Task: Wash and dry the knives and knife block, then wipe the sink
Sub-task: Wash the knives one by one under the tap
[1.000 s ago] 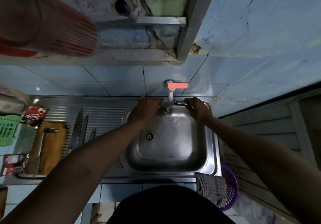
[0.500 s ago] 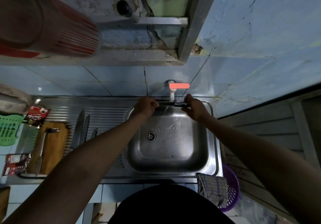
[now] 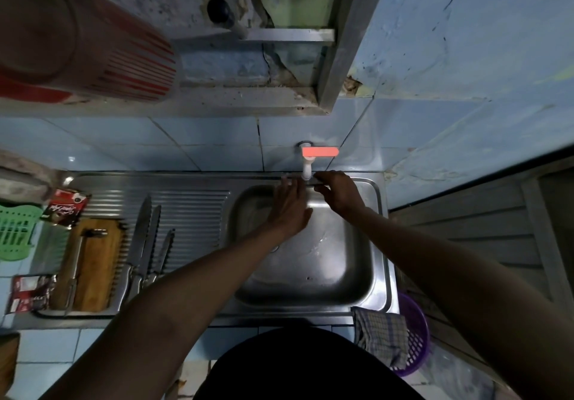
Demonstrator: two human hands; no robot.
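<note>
Your left hand (image 3: pixel 287 205) is over the back of the stainless steel sink basin (image 3: pixel 310 275), fingers straight and together, tips reaching the rear rim just left of the white tap with a red lever handle (image 3: pixel 313 157). It holds nothing. Your right hand (image 3: pixel 337 190) sits at the rear rim under the tap, fingers curled round a thin dark item lying along the rim; what the item is cannot be told.

Three steel knives (image 3: pixel 147 244) lie side by side on the ribbed drainboard (image 3: pixel 192 213), blades pointing to the wall. Left of them, the wooden knife block (image 3: pixel 93 263) lies flat with a steel tool on it. A checked cloth (image 3: pixel 382 334) hangs over the sink's front right corner, beside a purple plastic basket (image 3: pixel 416 337).
</note>
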